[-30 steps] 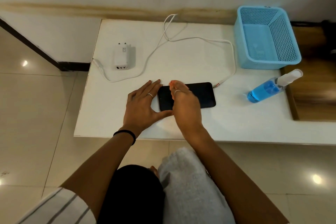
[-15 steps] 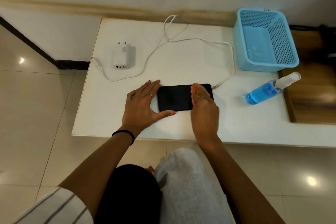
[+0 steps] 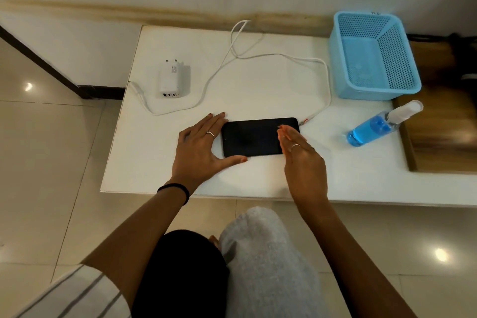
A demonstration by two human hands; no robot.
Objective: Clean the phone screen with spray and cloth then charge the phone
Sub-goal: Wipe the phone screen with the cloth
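Phone (image 3: 254, 137): one black phone, lying flat and screen-up near the front middle of the white table (image 3: 258, 85). Its long axis runs left to right, parallel to the table's front edge. A small camera dot sits at its left end; its right end points toward the cable tip.
Charger (image 3: 169, 80): one white plug adapter, lying on the table's left side, prongs toward the wall, ports toward the person.
Cable (image 3: 271, 55): one white cable, running from the table's left edge behind the charger, looping up to the back wall, then curving right and down. Its tip (image 3: 305, 120) lies just beside the phone's right end; whether it touches the phone cannot be told.
Left hand (image 3: 200, 147): flat on the table at the phone's left end, fingers spread apart. The index finger lies along the far left corner, the thumb along the near edge. One ring, and one black band on the wrist.
Right hand (image 3: 300, 152): edge-on over the phone's right end, fingers straight and pressed together, holding nothing. One ring.
Basket (image 3: 371, 85): one light blue mesh basket at the table's back right.
Spray bottle (image 3: 379, 125): one clear bottle of blue liquid with a white cap, lying on its side right of the phone, well apart from it.
Lap: one grey cloth (image 3: 265, 261) draped over the person's knee, below the table.
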